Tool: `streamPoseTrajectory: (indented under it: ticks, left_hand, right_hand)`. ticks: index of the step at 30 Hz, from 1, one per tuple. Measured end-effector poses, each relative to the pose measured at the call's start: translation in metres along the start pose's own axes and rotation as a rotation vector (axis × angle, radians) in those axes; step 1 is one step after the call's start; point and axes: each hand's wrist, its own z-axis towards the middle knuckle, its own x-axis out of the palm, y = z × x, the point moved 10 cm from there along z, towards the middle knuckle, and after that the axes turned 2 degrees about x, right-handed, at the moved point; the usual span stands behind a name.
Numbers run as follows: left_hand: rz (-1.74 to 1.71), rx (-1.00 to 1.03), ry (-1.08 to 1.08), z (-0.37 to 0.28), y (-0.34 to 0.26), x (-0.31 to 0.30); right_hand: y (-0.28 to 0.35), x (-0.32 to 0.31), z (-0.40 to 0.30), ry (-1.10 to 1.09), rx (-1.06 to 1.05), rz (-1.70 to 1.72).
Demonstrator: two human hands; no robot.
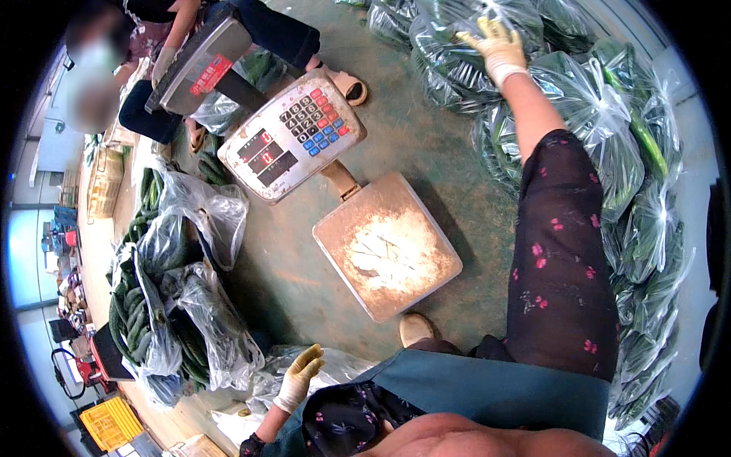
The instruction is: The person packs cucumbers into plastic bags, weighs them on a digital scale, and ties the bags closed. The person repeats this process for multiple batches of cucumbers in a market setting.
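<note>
My right hand (499, 48), in a yellowish glove, reaches far out over a clear plastic bag of cucumbers (445, 63) at the top right. Its fingers are spread and rest on or just above the plastic; which one cannot be told. My left hand (300, 377), gloved too, is raised at the lower left with its fingers apart and nothing in it. Between the hands stands a platform scale with a bare, worn metal plate (388, 248). Its keypad and display panel (292, 137) tilts beyond the plate, with red digits lit.
Several filled clear bags (645, 240) are piled along the right wall. Open bags of cucumbers (137, 314) stand at the left. Another person (274, 34) sits behind the scale at the upper left. Yellow crates (111, 423) lie at the lower left, beyond the bags.
</note>
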Motion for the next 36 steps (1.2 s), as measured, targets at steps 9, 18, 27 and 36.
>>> streamPoseTrajectory:
  ticks: [9,18,27,36]
  left_hand:
    - [-0.036,0.006,0.019,0.008,-0.001,-0.012]
    - [0.173,0.146,0.08,0.001,-0.017,-0.014]
    - [0.015,0.567,0.215,-0.091,-0.145,0.013]
    - [-0.17,0.968,0.06,-0.365,-0.24,0.005]
  right_hand:
    - [-0.003,0.002,0.001,0.045,-0.025,0.039]
    - [0.021,-0.038,-0.038,0.06,-0.047,0.528]
    - [0.094,-0.037,-0.269,0.504,-0.29,1.206]
    - [0.125,-0.078,-0.53,0.796,-0.287,1.283]
